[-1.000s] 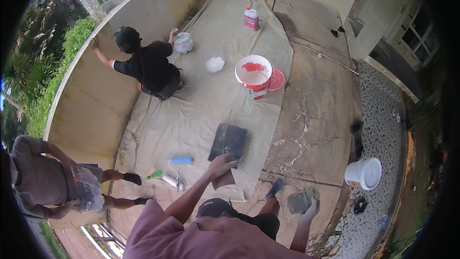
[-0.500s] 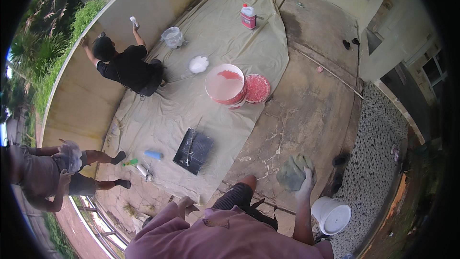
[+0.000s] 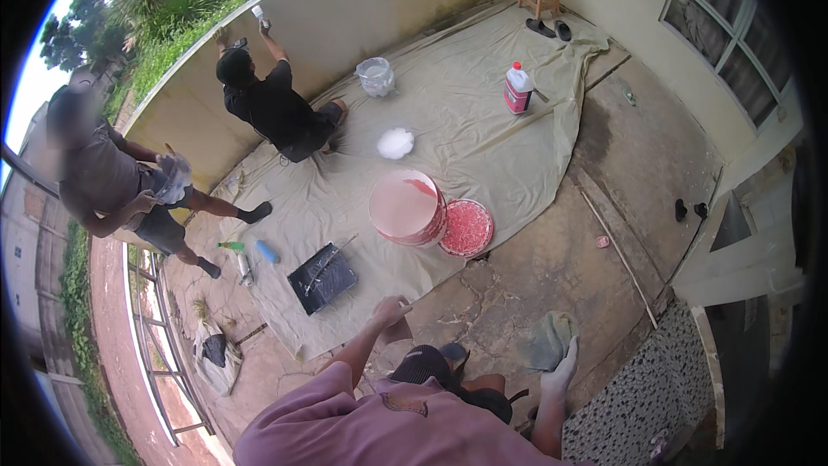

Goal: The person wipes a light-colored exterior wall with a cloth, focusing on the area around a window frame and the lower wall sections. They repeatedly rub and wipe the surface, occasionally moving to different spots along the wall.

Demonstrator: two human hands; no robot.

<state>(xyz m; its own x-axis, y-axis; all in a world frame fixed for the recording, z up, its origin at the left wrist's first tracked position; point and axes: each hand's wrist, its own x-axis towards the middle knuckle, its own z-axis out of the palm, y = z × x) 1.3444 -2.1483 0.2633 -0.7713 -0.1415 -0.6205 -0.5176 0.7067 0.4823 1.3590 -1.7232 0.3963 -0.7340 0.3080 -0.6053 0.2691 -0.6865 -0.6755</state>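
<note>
Left hand [image 3: 388, 311] is curled around a brown flat piece [image 3: 398, 330], held in front of the body near the edge of the pale ground sheet [image 3: 509, 155]. Out to the side, the right hand [image 3: 562, 364] grasps a crumpled grey-green cloth [image 3: 549, 338] above the cracked paving [image 3: 509, 280]. On the sheet sit a black tray [image 3: 336, 289] with a stick across it and a red-and-white bucket [image 3: 429, 233], a red-smeared round lid [image 3: 467, 228] just beside it. Farther off, a person in black [image 3: 272, 108] crouches facing the wall [image 3: 315, 34].
</note>
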